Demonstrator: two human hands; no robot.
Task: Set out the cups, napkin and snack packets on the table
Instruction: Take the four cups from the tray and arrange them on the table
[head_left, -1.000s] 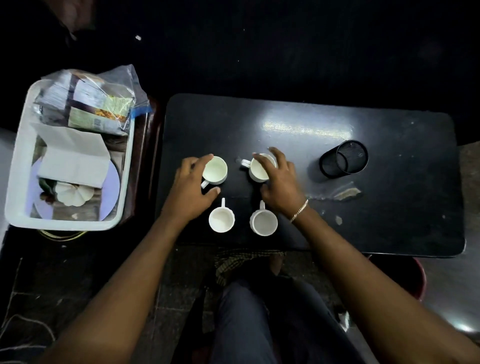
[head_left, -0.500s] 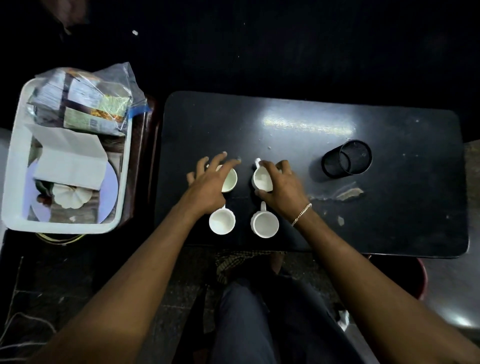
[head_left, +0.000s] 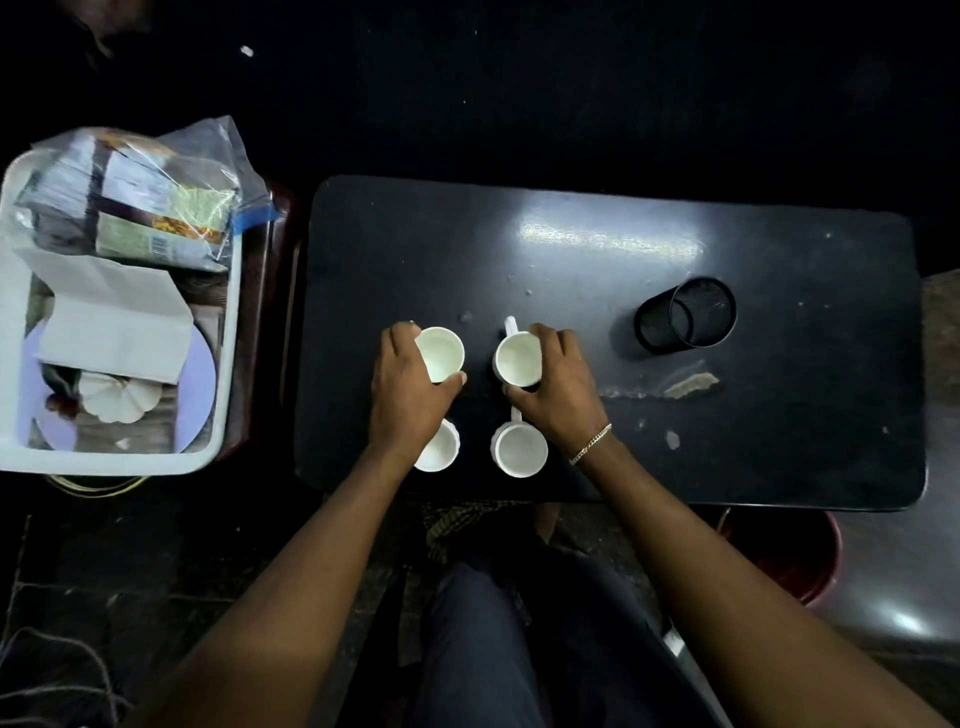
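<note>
Holding one far cup each, the left hand (head_left: 410, 395) wraps its fingers round the left cup (head_left: 440, 354) and the right hand (head_left: 558, 387) the right cup (head_left: 517, 358), both on the bench (head_left: 727, 441), with two more cups nearer.

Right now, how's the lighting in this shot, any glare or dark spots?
Head view: dim overall; a bright glare streak on the black table beyond the white cups; floor and background nearly black; the straight table edges bow from wide-angle distortion; the snack packets look slightly soft.
</note>
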